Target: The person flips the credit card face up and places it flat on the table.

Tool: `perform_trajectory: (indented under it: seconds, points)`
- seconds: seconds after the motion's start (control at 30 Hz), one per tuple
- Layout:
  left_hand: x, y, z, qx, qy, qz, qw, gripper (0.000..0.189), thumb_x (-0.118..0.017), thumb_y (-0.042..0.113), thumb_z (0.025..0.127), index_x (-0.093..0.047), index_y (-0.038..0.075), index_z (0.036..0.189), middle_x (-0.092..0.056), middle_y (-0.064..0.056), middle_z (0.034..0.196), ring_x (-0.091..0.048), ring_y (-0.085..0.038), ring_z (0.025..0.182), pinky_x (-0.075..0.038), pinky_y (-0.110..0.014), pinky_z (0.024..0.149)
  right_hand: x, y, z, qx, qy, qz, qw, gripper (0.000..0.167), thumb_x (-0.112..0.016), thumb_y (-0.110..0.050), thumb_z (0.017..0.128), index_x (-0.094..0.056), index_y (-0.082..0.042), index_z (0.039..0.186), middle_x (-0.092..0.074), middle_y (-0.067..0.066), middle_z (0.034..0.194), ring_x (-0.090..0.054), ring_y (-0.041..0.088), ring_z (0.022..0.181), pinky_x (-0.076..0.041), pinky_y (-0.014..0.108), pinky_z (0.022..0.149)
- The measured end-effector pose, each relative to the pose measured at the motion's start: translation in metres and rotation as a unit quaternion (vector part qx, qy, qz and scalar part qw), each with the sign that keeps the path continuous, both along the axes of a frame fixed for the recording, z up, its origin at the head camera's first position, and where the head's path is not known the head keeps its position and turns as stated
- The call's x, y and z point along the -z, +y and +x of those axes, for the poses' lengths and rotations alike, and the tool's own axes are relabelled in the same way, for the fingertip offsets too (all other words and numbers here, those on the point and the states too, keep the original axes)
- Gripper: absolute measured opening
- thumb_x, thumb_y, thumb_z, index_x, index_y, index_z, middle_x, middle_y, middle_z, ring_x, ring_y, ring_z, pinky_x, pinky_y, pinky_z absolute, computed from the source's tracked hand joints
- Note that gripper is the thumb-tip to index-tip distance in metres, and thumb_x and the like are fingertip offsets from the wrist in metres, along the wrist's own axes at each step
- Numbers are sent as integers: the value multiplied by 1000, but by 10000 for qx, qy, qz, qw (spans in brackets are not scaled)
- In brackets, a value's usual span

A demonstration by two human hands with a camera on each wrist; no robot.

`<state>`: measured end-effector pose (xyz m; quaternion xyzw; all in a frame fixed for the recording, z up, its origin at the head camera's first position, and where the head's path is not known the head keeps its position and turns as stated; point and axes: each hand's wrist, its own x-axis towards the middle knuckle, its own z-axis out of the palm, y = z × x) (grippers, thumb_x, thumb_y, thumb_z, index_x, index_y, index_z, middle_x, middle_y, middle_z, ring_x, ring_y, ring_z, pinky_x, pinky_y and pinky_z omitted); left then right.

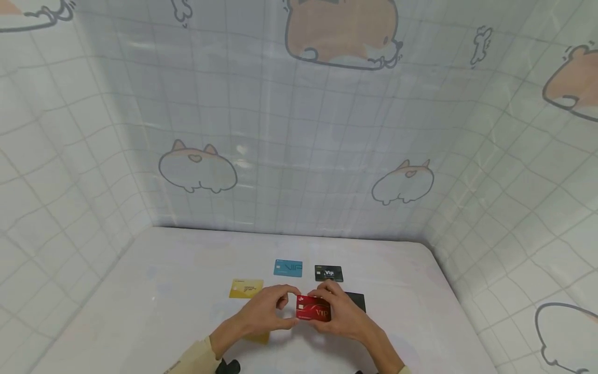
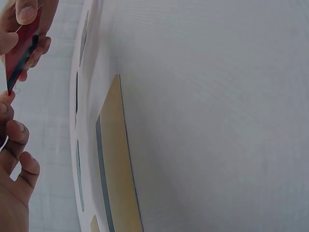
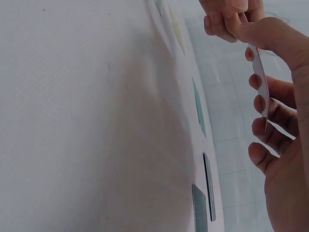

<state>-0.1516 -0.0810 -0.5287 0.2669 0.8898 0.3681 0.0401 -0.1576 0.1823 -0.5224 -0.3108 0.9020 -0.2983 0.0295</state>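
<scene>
Pinching the left end of the red card (image 1: pixel 309 307), the left grip (image 1: pixel 262 311) faces the right grip (image 1: pixel 343 312), which clasps its right end. Between them, the card is raised above the desk (image 1: pixel 177 291), nearer than the blue card (image 1: pixel 287 268).

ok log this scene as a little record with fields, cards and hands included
held: red card, raised above the table
left hand: fingers at the red card's left end
right hand: grips its right part
far cards: blue card, with black Vip card to its right
left cards: yellow card; second yellow card, partly hidden
right side: dark card, partly behind the right hand
backdrop: pale gridded sheet with cartoon animals
</scene>
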Motion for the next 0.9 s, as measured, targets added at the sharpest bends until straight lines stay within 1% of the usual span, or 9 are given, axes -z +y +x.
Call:
perform_trajectory:
  seconds: [0.17,0.33,0.4,0.5,0.63,0.8,0.9]
  points:
    - [-1,-2,3,-138,64,-225,9996,52,-78,57,81,-61,34,124,-46,7,74,-43,-3,70,-38,-24,62,2,1,2,-7,154,-31,9999,54,-82,-48,80,-63,-32,128,-47,-15,119,-48,11,112,-54,30,90]
    - [0,-4,6,-272,170,-507,9982,49,-79,55,79,-60,37,121,-40,13,73,-42,-3,71,-36,-25,62,2,2,5,46,126,-35,9999,53,-81,-50,80,-64,-30,127,-47,-15,118,-47,9,111,-52,31,91]
    - [0,-5,7,-316,172,-613,9975,48,-80,55,79,-60,38,120,-40,13,73,-42,-3,71,-36,-25,62,2,3,7,93,80,-12,9999,52,-80,-50,81,-64,-30,126,-47,-15,118,-47,8,110,-52,32,91]
    - [0,-6,8,-366,86,-734,9966,50,-80,56,78,-61,38,120,-41,13,74,-43,-4,71,-36,-25,62,3,4,9,148,3,18,9999,52,-80,-51,81,-65,-31,126,-47,-15,117,-47,8,109,-52,32,91]
    - [0,-7,8,-412,-18,-815,9958,51,-80,57,77,-61,38,120,-42,12,74,-43,-4,72,-36,-26,62,4,4,8,200,-76,74,9997,52,-80,-50,80,-65,-31,125,-47,-15,116,-47,9,109,-52,31,90]
    - [-1,-8,8,-449,3,-929,9947,51,-80,57,77,-61,38,120,-43,12,75,-43,-5,73,-36,-26,62,5,4,6,294,-113,162,9994,50,-81,-49,80,-65,-32,124,-47,-16,116,-47,9,110,-53,32,90]
    - [-1,-8,8,-487,-24,-1032,9935,52,-80,58,77,-61,38,121,-45,12,76,-44,-5,74,-37,-27,63,5,5,6,317,-211,164,9991,50,-81,-49,79,-65,-33,124,-47,-16,116,-46,9,110,-53,33,90]
